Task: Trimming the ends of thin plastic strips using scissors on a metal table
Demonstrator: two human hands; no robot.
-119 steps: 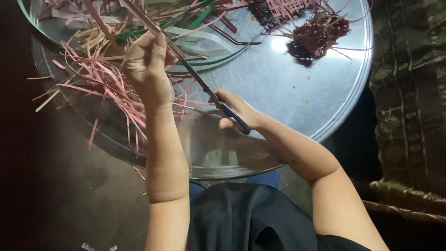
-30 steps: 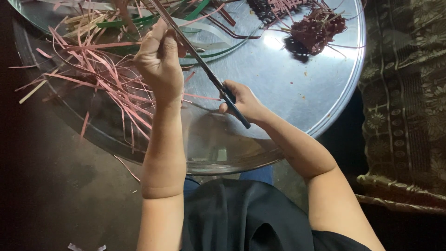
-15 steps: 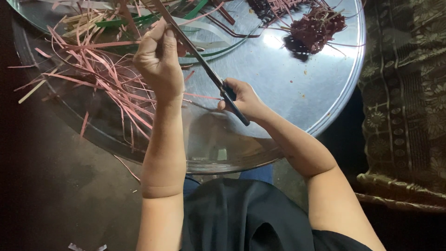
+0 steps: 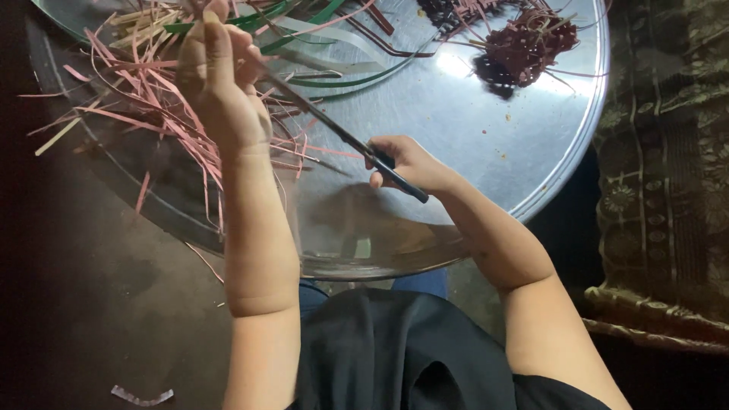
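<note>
Scissors [image 4: 345, 140] are gripped in the right hand [image 4: 406, 163], their blades angled up toward the raised left hand [image 4: 220, 83].

Dark handles are enclosed by the right hand's fingers, and the long blades are pointed up and to the left, where their tips are met by the left hand. The left hand is closed around something thin at its fingertips; what exactly is pinched cannot be told, as the top edge of the view cuts it off. Pink strips [image 4: 144, 106] are scattered just beside and beneath the left hand, spread over the rim of a large round metal tray [image 4: 471, 114]. Green strips [image 4: 334, 45] are laid beyond the blades, farther from both hands. A dark red woven piece [image 4: 528, 42] is seen well beyond the right hand, near the tray's far edge. A patterned cloth [image 4: 661, 175] is seen off to the outer side of the right arm.
</note>
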